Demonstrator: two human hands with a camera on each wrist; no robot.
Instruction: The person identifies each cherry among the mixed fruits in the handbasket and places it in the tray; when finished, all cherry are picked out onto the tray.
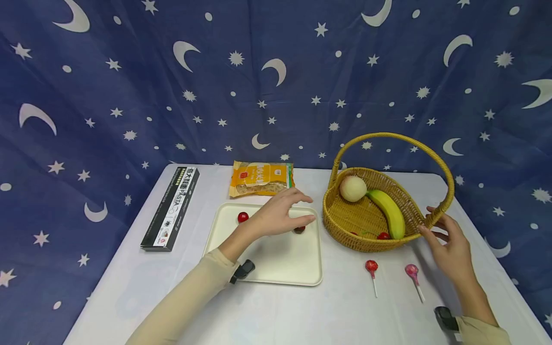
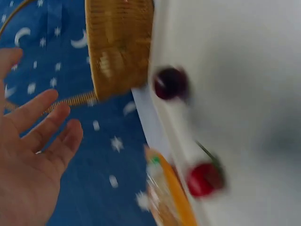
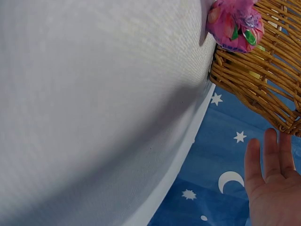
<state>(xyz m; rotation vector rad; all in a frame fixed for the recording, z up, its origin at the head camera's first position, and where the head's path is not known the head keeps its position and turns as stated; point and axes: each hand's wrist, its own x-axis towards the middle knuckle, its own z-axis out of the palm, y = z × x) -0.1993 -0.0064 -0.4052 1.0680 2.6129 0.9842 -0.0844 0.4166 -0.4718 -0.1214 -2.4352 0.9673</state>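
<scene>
My left hand (image 1: 280, 215) hovers over the cream tray (image 1: 284, 275), fingers spread and holding nothing, pointing toward the wicker basket (image 1: 345, 239). On the tray lie a red cherry (image 1: 243, 217) and a dark cherry (image 2: 170, 84), the latter partly under the hand in the head view. At the basket's right end, my right hand (image 1: 453, 244) touches the rim by the foot of the handle; its fingers (image 3: 271, 155) look fairly straight in the right wrist view. Inside the basket are a banana (image 1: 390, 211), a pale peach-like fruit (image 1: 352, 188) and a red cherry (image 1: 383, 235).
In front of the basket lie a red lollipop (image 1: 371, 266) and a pink lollipop (image 1: 412, 271). A yellow food packet (image 1: 260, 178) lies behind the tray. Toward the table's left edge is a black pasta box (image 1: 170, 208). A starry blue cloth (image 1: 241, 115) hangs behind.
</scene>
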